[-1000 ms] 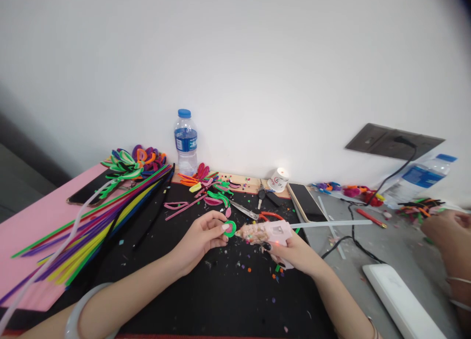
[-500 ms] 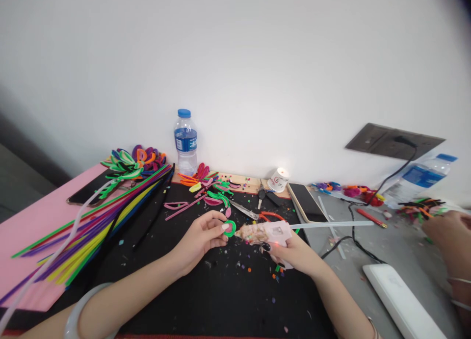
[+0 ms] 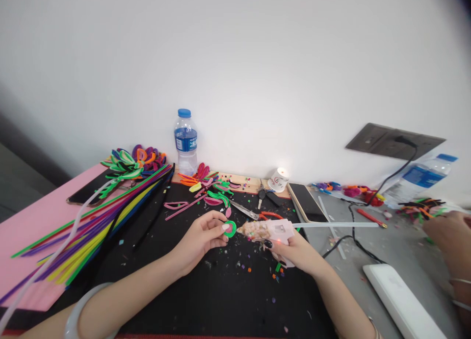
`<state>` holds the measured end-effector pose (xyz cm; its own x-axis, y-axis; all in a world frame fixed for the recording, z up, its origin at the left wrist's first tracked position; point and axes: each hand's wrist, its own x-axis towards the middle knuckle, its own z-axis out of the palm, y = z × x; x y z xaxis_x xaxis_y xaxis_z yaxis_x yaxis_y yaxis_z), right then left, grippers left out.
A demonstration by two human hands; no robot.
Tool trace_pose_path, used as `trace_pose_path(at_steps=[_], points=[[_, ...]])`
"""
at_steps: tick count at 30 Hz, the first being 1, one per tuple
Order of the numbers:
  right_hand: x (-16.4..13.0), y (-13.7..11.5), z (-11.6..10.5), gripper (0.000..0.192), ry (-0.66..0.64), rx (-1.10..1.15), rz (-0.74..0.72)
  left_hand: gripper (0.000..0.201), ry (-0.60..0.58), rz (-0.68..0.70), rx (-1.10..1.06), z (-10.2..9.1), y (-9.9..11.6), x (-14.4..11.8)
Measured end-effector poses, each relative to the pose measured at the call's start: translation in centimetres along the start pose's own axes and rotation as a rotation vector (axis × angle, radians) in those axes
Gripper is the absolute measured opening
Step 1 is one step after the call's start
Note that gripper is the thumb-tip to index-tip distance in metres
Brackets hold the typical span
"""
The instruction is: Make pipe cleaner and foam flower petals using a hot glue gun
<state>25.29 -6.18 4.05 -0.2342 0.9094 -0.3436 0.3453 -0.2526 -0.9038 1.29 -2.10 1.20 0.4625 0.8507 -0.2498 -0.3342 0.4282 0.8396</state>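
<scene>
The green-and-pink pipe-cleaner loop is sitting at the centre of the work, raised a little above the black mat that is covering the near part of the tabletop. The left hand is pinching it, thumb and fingers clamped on its left edge, so that the open face of the loop is turning toward the tool; the judgement is that this keeps the fingertips clear of the hot tip. The left forearm is lying low across the mat from the lower left, a pale bangle sitting on it.

The pink glue gun is pointing left, its debris-crusted nozzle lying just beside the loop, touching or nearly so; which cannot be told. A clear glue stick is projecting from its rear toward the right. The right hand is wrapping the grip from below, fingers closed on it, one dark-nailed finger resting by the trigger. The wrist is angling in from the lower right.

Behind the hands, scissors are lying on the mat near finished pipe-cleaner pieces. A bundle of straight pipe cleaners is fanning across the left side, within reach. A water bottle is standing upright against the wall, and a phone is lying flat to the right. Another person's hand is working at the far right edge, well apart.
</scene>
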Motion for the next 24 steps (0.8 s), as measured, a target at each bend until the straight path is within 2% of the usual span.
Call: trace_pose_path(at_steps=[7, 15, 24], points=[[0.05, -0.08, 0.02, 0.053, 0.014, 0.006, 0.005, 0.019, -0.014, 0.007, 0.009, 0.02, 0.02, -0.11], [-0.05, -0.08, -0.06, 0.054, -0.029, 0.000, -0.010, 0.021, 0.012, 0.003, 0.001, 0.11, 0.11, -0.07], [0.19, 0.71, 0.09, 0.043, -0.036, 0.019, -0.033, 0.023, 0.016, 0.003, -0.011, 0.11, 0.05, -0.04]])
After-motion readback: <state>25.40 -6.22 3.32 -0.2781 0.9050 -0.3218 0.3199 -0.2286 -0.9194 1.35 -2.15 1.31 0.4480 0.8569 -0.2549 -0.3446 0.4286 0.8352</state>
